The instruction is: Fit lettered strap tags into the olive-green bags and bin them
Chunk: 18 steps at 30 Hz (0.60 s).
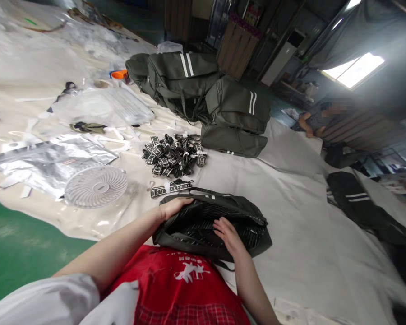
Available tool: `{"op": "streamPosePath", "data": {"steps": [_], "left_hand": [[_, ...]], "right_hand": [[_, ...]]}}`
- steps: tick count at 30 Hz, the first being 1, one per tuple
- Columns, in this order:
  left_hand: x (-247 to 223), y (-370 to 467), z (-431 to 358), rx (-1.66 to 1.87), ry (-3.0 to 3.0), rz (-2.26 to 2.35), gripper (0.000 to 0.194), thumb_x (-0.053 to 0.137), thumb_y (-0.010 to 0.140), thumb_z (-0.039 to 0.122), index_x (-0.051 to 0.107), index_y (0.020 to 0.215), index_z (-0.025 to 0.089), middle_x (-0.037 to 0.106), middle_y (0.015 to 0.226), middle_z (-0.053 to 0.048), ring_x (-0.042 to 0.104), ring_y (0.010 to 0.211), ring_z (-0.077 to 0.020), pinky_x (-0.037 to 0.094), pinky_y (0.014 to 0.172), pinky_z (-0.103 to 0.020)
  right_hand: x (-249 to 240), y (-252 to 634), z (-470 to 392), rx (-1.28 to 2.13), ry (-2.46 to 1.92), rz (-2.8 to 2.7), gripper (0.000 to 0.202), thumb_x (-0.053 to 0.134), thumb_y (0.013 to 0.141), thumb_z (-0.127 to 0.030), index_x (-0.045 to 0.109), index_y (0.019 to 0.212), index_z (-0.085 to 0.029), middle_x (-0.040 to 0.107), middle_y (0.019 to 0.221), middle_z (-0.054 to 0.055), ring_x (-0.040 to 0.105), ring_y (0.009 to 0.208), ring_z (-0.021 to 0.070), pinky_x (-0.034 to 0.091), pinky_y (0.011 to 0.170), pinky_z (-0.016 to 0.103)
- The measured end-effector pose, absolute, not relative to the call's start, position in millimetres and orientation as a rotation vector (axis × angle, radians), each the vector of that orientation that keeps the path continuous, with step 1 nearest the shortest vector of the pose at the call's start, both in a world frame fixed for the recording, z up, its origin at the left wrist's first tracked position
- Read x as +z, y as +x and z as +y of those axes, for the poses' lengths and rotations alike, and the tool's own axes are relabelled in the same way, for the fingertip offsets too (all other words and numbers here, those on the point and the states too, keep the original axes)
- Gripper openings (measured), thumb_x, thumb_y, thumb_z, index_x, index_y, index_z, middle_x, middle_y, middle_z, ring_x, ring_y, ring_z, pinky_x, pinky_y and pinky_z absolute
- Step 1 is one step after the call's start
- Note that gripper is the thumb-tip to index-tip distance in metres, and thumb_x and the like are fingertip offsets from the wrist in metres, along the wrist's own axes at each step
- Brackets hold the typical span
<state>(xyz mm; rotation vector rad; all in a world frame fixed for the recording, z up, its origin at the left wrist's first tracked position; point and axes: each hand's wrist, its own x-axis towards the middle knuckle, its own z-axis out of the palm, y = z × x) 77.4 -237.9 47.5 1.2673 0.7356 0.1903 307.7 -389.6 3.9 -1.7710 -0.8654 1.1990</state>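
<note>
A dark green bag (209,247) lies at the table edge against the red apron, its mouth gaping to show a black lining with light dashes. My left hand (175,207) grips the bag's rim at its left end, the fingertips partly over the edge. Over the opening is my right hand (227,232), fingers stretched out and holding nothing. Just beyond the bag lies a single lettered black-and-white strap (172,188). Behind that is a heap of similar bundled straps (174,155).
Several finished-looking green bags (186,83) with white stripes are stacked farther back. A round white fan (96,186) and silvery plastic packaging (54,155) lie at left, near an orange tape roll (119,75). Another person (316,119) is at the table's far right, with more dark bags (352,194) nearer.
</note>
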Motion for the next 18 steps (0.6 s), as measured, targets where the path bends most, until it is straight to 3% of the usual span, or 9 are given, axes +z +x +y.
{"op": "streamPosePath", "data": {"steps": [2,4,8,11,14,18], "left_hand": [[75,82,-258,0.290,1.577,0.643,0.038,0.045,0.089,0.047,0.065,0.104,0.019,0.068,0.119,-0.009,0.061,0.114,-0.0268,0.047,0.101,-0.037],[100,87,-282,0.314,1.984,0.498,0.035,0.043,0.092,0.041,0.063,0.110,0.018,0.068,0.118,-0.010,0.063,0.110,-0.0272,0.048,0.099,-0.037],[126,103,-323,0.284,2.462,0.294,0.035,0.043,0.092,0.036,0.063,0.108,0.012,0.068,0.110,-0.018,0.069,0.090,-0.0296,0.056,0.079,-0.038],[125,116,-335,0.320,2.554,0.252,0.042,0.051,0.087,0.035,0.059,0.118,0.008,0.064,0.117,-0.023,0.070,0.086,-0.0308,0.057,0.072,-0.039],[124,122,-343,0.423,2.560,0.229,0.059,0.056,0.084,0.038,0.049,0.132,0.004,0.054,0.132,-0.027,0.069,0.094,-0.0325,0.057,0.075,-0.040],[131,111,-354,0.652,2.454,0.148,0.084,0.063,0.078,0.050,0.036,0.143,0.003,0.040,0.146,-0.026,0.063,0.108,-0.0361,0.053,0.092,-0.042]], "right_hand": [[28,319,-391,1.221,-1.582,-0.689,0.080,0.025,0.084,-0.081,0.062,0.111,-0.016,0.066,0.119,0.020,0.062,0.114,0.0305,0.051,0.095,0.052],[53,331,-394,1.161,-1.412,-0.525,0.080,0.021,0.084,-0.081,0.063,0.112,-0.019,0.067,0.119,0.018,0.061,0.116,0.0314,0.050,0.096,0.055],[82,353,-408,0.898,-1.349,-0.318,0.060,0.045,0.085,-0.070,0.062,0.120,-0.025,0.067,0.122,0.010,0.062,0.115,0.0312,0.052,0.095,0.056],[88,373,-412,0.796,-1.512,-0.178,0.042,0.074,0.070,-0.041,0.068,0.107,-0.021,0.072,0.109,0.009,0.065,0.109,0.0307,0.055,0.094,0.052],[108,385,-411,0.625,-1.608,-0.185,0.041,0.079,0.060,-0.025,0.070,0.100,-0.019,0.073,0.106,0.007,0.065,0.110,0.0304,0.054,0.097,0.049],[167,396,-418,0.445,-1.546,-0.417,0.050,0.082,0.062,-0.024,0.068,0.110,-0.023,0.058,0.136,0.009,0.063,0.113,0.0340,0.059,0.090,0.054]]}}
